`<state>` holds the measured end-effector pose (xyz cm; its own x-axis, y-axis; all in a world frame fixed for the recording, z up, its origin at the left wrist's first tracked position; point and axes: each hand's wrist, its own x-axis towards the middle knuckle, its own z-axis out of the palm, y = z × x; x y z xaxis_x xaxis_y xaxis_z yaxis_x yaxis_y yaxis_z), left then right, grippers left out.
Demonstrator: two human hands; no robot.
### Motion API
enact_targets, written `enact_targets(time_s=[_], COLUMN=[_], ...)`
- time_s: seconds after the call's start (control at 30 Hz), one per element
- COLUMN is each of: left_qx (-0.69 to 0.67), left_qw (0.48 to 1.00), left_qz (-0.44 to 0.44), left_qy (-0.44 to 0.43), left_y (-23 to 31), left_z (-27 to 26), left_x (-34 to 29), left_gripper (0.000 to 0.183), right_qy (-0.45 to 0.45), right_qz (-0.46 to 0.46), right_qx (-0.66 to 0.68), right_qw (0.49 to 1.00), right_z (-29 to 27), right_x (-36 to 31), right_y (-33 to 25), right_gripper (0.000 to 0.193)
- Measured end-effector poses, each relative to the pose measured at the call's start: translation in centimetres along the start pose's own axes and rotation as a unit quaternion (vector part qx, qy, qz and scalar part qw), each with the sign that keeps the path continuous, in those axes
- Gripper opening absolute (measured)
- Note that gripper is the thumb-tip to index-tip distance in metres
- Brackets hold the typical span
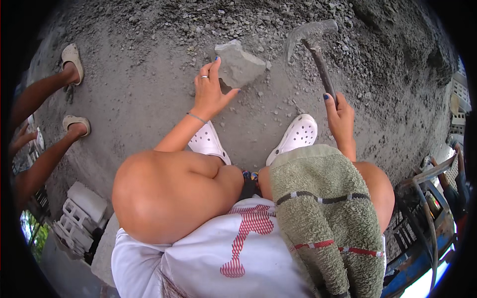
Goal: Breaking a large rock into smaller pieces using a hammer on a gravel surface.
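Note:
A grey, angular rock [240, 64] lies on the dusty ground ahead of my feet. My left hand [210, 89] is at its left side, thumb and fingers spread apart; whether the fingertips touch the stone I cannot tell. In my right hand [341, 118] is a claw hammer [318, 52], gripped by its dark handle. The hammer's head is raised up and to the right of the rock, apart from it. A green towel [323, 198] with striped bands drapes over my right thigh.
Loose gravel [258, 20] covers the far ground and rises into a bank on the right. Another person's legs [44, 94] in beige clogs stand at left. Concrete blocks [79, 213] are stacked lower left; metal frames [430, 213] stand lower right. My white clogs [298, 134] are near the rock.

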<state>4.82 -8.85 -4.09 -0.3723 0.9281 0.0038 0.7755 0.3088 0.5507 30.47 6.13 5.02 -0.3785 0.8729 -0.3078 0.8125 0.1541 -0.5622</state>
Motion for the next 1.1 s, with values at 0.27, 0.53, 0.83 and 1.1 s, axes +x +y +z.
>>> enact_targets(time_s=[0.27,0.53,0.83,1.1], left_qx=[0.109,0.124,0.126,0.109], left_qw=[0.983,0.969,0.968,0.972], left_qz=[0.125,0.157,0.157,0.151], left_qy=[-0.073,-0.143,-0.149,-0.142], left_y=[1.3,-0.6,0.2,-0.3], left_z=[-1.0,-2.3,-2.6,-2.1], left_x=[3.4,3.4,2.9,3.2], left_gripper=[0.076,0.072,0.066,0.064], right_qy=[-0.162,-0.263,-0.305,-0.293], right_qz=[0.051,-0.018,0.07,-0.112], right_qx=[0.196,0.288,0.06,0.254], right_qw=[0.966,0.921,0.948,0.915], right_z=[0.6,0.8,2.9,0.0], right_x=[-1.1,-1.2,2.3,1.4], right_y=[1.3,2.8,2.7,0.2], right_gripper=[0.032,0.057,0.052,0.052])
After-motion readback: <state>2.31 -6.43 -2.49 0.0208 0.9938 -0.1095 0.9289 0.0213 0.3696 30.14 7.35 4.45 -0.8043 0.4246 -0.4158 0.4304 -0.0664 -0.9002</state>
